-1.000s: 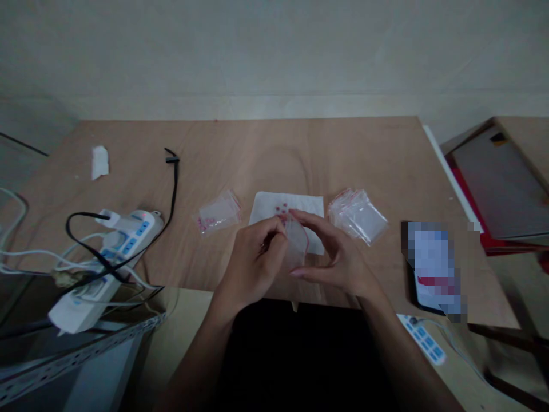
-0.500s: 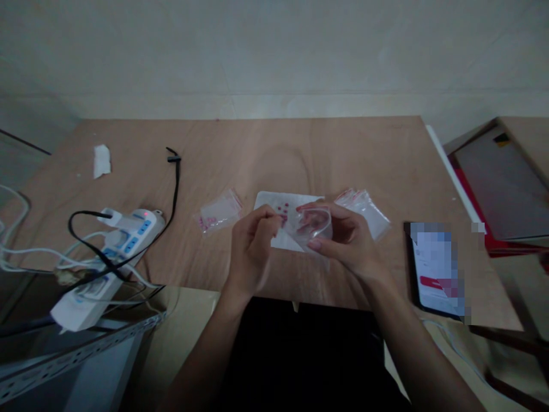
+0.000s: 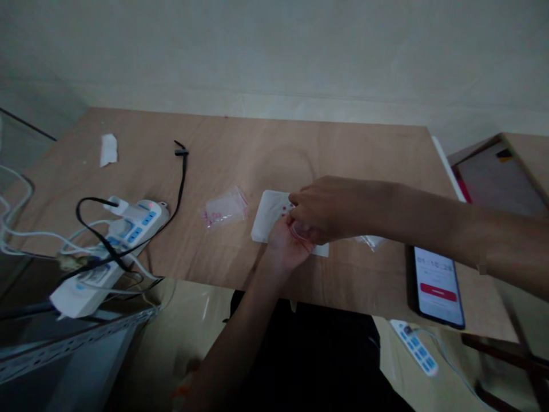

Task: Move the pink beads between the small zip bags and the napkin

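Note:
My left hand (image 3: pixel 288 245) is palm up with its fingers curled, over the front of a white card (image 3: pixel 266 220). Between my hands shows a bit of a clear zip bag (image 3: pixel 295 230) with a reddish edge, held in my left hand and mostly hidden. My right hand (image 3: pixel 319 209) lies across from the right, its fingers bent down and closed over the left fingers; what they pinch is hidden. Small red beads (image 3: pixel 283 208) sit on the card just beyond the fingertips. Left of the card lies a zip bag holding pink-red pieces (image 3: pixel 213 217).
More clear bags (image 3: pixel 372 241) lie partly under my right forearm. A lit phone (image 3: pixel 436 286) rests near the right front edge. At the left, a power strip (image 3: pixel 143 220) carries tangled cables. A paper scrap (image 3: pixel 108 150) lies at the back left; another power strip (image 3: pixel 415 348) is below the table.
My right hand has swung across over my left, its forearm now lying over the right-hand bags. My left hand has turned palm up and shifted right. The held bag is now mostly covered.

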`<control>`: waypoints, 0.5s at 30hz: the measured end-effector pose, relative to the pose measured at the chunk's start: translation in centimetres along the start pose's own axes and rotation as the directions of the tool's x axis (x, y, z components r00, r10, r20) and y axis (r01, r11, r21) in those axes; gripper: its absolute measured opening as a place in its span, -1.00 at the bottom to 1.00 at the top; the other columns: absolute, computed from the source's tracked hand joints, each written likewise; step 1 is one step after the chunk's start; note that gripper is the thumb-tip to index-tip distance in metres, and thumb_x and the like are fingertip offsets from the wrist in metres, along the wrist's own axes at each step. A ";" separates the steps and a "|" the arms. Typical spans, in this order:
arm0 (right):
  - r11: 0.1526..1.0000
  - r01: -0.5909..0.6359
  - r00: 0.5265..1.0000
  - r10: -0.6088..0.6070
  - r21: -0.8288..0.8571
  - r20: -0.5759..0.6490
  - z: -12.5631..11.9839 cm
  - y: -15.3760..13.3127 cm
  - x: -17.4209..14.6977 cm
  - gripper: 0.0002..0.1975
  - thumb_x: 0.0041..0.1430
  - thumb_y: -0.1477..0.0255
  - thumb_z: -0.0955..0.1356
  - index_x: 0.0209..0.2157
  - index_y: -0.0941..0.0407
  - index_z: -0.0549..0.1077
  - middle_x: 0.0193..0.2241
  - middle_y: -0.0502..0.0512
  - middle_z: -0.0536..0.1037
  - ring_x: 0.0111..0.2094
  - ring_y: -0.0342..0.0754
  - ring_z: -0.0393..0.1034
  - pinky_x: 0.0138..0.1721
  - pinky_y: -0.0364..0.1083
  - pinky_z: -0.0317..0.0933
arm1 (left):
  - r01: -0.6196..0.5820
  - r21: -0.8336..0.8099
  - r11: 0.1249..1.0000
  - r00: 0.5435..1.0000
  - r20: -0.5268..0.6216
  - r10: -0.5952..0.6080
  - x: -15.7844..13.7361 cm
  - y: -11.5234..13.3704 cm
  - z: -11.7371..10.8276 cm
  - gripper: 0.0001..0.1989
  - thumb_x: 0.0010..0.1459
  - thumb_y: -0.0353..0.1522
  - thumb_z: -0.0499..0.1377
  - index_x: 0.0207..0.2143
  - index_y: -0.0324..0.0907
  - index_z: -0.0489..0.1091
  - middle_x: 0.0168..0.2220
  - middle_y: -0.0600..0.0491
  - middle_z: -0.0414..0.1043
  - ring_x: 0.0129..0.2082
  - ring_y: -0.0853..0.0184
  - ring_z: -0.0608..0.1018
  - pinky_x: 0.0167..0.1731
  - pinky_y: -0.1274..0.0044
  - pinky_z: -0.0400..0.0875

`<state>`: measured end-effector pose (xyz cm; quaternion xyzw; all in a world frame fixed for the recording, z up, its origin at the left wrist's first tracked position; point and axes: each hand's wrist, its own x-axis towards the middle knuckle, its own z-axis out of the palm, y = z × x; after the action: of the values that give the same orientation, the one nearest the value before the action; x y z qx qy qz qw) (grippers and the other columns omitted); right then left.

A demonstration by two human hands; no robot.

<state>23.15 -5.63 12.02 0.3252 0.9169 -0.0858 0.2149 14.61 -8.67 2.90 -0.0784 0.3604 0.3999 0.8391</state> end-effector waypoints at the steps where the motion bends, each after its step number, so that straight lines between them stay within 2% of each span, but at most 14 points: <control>1: 1.000 -0.002 1.000 0.002 -0.025 -0.003 0.1 -0.2 0.2 -0.88 -0.04 0.60 0.47 -0.40 0.13 0.60 -0.33 0.17 0.63 -0.40 0.00 0.47 -0.47 -0.09 0.09 | -0.005 -0.009 1.000 1.000 -0.005 0.005 0.0 0.0 0.0 -0.56 0.32 -0.51 -0.18 -0.62 -0.22 0.20 -0.68 0.14 0.20 -0.72 0.52 0.30 -0.64 0.66 0.23; 4: 1.000 -0.005 1.000 0.005 -0.018 -0.017 0.0 -0.2 0.5 -0.89 -0.08 0.61 0.48 -0.44 0.15 0.58 -0.36 0.16 0.62 -0.40 0.01 0.47 -0.46 -0.08 0.11 | -0.036 -0.004 0.999 0.999 0.008 0.036 0.1 0.0 0.0 -0.54 0.34 -0.47 -0.20 -0.62 -0.21 0.22 -0.66 0.13 0.24 -0.70 0.51 0.36 -0.61 0.66 0.30; 7: 0.997 -0.004 0.998 0.009 0.076 -0.066 -0.6 0.4 0.0 -0.91 -0.08 0.56 0.50 -0.45 0.16 0.57 -0.42 0.10 0.59 -0.42 -0.02 0.46 -0.43 -0.09 0.14 | -0.069 0.010 0.998 0.997 0.032 0.069 0.4 -0.1 -0.1 -0.56 0.33 -0.48 -0.19 -0.59 -0.21 0.26 -0.62 0.10 0.30 -0.64 0.49 0.41 -0.56 0.65 0.37; 9: 0.986 0.000 0.989 0.024 0.168 -0.144 -0.9 1.3 -1.1 -0.89 -0.06 0.47 0.51 -0.42 0.14 0.58 -0.43 0.05 0.57 -0.44 -0.06 0.44 -0.41 -0.10 0.16 | -0.099 0.034 0.994 0.994 0.045 0.098 0.7 -0.1 -0.2 -0.58 0.31 -0.49 -0.19 -0.57 -0.20 0.26 -0.62 0.10 0.30 -0.62 0.48 0.42 -0.55 0.64 0.38; 11: 0.963 0.020 0.955 0.062 0.270 -0.290 -0.5 2.5 -2.9 -0.77 -0.07 0.34 0.52 -0.32 0.10 0.59 -0.39 0.01 0.55 -0.42 -0.08 0.42 -0.37 -0.09 0.20 | -0.161 0.174 0.972 0.987 0.055 0.153 1.0 0.1 -0.6 -0.59 0.30 -0.46 -0.17 -0.61 -0.17 0.20 -0.68 0.13 0.19 -0.68 0.47 0.33 -0.61 0.63 0.32; 12: 0.948 0.017 0.920 0.110 0.319 -0.376 0.2 3.2 -4.0 -0.67 -0.08 0.28 0.53 -0.23 0.07 0.58 -0.36 0.00 0.54 -0.41 -0.08 0.41 -0.35 -0.09 0.22 | -0.209 0.311 0.927 0.978 0.061 0.200 1.2 0.3 -0.8 -0.57 0.31 -0.42 -0.17 -0.65 -0.15 0.13 -0.72 0.16 0.08 -0.73 0.47 0.24 -0.66 0.63 0.25; 13: 0.928 0.008 0.863 0.182 0.373 -0.471 1.2 3.8 -5.1 -0.57 -0.09 0.23 0.52 -0.13 0.05 0.56 -0.33 0.01 0.54 -0.39 -0.07 0.41 -0.33 -0.07 0.24 | -0.285 0.493 0.822 0.956 0.077 0.284 1.4 0.4 -1.1 -0.55 0.31 -0.37 -0.18 -0.68 -0.13 0.06 -0.75 0.19 -0.02 -0.76 0.47 0.15 -0.69 0.62 0.18; 15: 0.859 -0.110 0.701 0.424 0.501 -0.573 4.4 4.8 -7.2 -0.41 -0.01 0.13 0.46 0.06 0.06 0.44 -0.27 0.07 0.54 -0.36 -0.06 0.40 -0.29 -0.04 0.27 | -0.409 0.792 0.453 0.864 0.176 0.472 1.7 0.9 -1.6 -0.51 0.31 -0.23 -0.16 -0.71 -0.11 -0.03 -0.75 0.20 -0.10 -0.74 0.45 0.10 -0.67 0.59 0.14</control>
<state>32.67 -7.29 11.30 0.5060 0.8304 -0.1305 -0.1934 13.82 -7.68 0.73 0.3939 0.5383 0.3910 0.6343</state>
